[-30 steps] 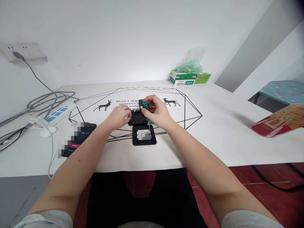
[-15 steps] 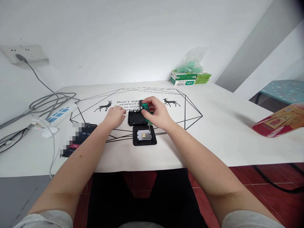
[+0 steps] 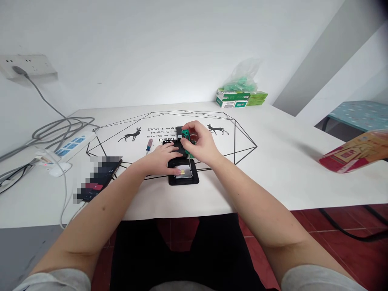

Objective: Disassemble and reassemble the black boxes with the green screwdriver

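Observation:
My right hand (image 3: 201,141) pinches a small green circuit board (image 3: 186,135) between thumb and fingers, above a shallow black case (image 3: 183,152). A thin line, perhaps a wire, runs from the board toward a black square cover (image 3: 196,178) nearer me. Inside that cover sits a silvery plate (image 3: 187,169) with a yellow pad (image 3: 182,172). My left hand (image 3: 160,159) is open, fingers spread across the case's left side and thumb over the plate by the pad. A small screwdriver (image 3: 148,144) lies beyond my left hand. Another black piece (image 3: 178,130) is partly hidden behind my right hand.
At left are a phone (image 3: 106,173), a power strip (image 3: 72,144) and coiled grey cables (image 3: 57,129). Green-and-white boxes (image 3: 233,97) under a plastic bag (image 3: 244,79) stand at the wall. A red and orange package (image 3: 351,155) is at far right.
My left hand has moved right and nearer me, from beside the case onto it and the plate. The screwdriver has come into view. My right hand still holds the circuit board in nearly the same spot.

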The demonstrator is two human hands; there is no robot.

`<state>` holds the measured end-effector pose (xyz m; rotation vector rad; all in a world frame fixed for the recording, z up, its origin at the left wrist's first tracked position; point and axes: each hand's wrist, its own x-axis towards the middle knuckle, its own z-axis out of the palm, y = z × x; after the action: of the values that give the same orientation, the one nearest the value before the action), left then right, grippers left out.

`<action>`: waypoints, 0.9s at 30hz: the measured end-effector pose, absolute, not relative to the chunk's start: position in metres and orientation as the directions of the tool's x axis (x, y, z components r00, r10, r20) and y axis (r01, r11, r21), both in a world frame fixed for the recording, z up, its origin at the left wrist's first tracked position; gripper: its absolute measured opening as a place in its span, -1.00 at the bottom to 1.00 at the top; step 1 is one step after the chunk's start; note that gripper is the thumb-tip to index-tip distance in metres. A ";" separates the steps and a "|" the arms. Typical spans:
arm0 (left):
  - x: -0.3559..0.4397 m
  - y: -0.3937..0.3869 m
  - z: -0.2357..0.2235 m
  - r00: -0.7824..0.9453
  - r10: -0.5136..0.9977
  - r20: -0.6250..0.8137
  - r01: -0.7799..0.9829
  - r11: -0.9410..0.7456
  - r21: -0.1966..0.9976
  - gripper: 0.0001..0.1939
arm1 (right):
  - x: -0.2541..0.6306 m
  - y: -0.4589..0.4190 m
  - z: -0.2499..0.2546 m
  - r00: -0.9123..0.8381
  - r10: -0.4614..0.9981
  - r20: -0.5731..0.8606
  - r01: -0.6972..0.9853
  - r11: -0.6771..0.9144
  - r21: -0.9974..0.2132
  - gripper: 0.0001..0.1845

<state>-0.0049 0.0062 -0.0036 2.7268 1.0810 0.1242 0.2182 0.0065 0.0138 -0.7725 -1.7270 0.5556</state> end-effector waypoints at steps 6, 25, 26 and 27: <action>-0.008 0.008 -0.003 0.691 0.714 -0.112 0.715 -0.654 0.246 -0.10 | 0.218 0.005 0.014 -0.188 0.719 0.669 0.231 0.695 -0.681 -0.71; -0.005 0.002 0.006 0.633 0.740 -0.228 0.772 -0.586 0.246 -0.05 | 0.231 0.017 0.022 -0.318 0.740 0.592 -0.242 0.540 -0.806 -0.50; -0.004 0.003 0.006 0.643 0.733 -0.222 0.765 -0.596 0.246 -0.06 | 0.233 0.018 0.023 -0.343 0.750 0.565 -0.272 0.497 -0.824 -0.47; -0.004 0.003 0.006 0.649 0.730 -0.216 0.759 -0.603 0.245 -0.07 | 0.236 0.020 0.024 -0.364 0.760 0.539 -0.294 0.455 -0.841 -0.46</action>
<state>-0.0043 0.0030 0.0058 2.5557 1.1903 -0.1338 0.2364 0.0197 0.0237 -0.4182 -1.5795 1.1707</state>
